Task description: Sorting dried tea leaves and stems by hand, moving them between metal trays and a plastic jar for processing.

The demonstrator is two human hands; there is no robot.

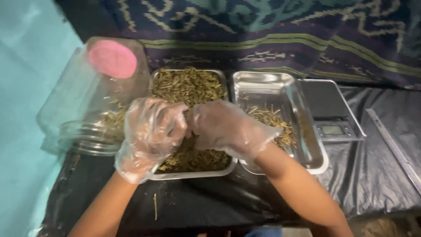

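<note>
Currently, by position from the left of the hands to their right:

Jar: clear plastic jar (83, 109) lying tilted on its side just left of the left hand, pink lid (113, 58) at its far end, mouth toward the person; a few dried bits inside.

Left hand: left hand (149, 131) in a loose clear glove, fingers curled and pinching at something small where it meets the other hand; what is gripped is too small to tell.

Herb tray: steel tray (193, 174) directly under both hands, heaped with dried green-brown plant matter (188, 85).

Right hand: right hand (228, 129), gloved alike, fingers bent inward, fingertips touching the left hand's.

Stem tray: second steel tray (263, 85) just right of the hands, holding only a small pile of pale straw-like stems (274, 123).

Scale: small digital scale (333, 114) beyond that tray, well right of the hands, nothing on it.

Surface: black sheeting (372, 175) under everything; one stray stem (155, 206) near the left forearm.

Progress, as judged: sorting looks early; the heaped tray is still full, the stem pile small.
</note>
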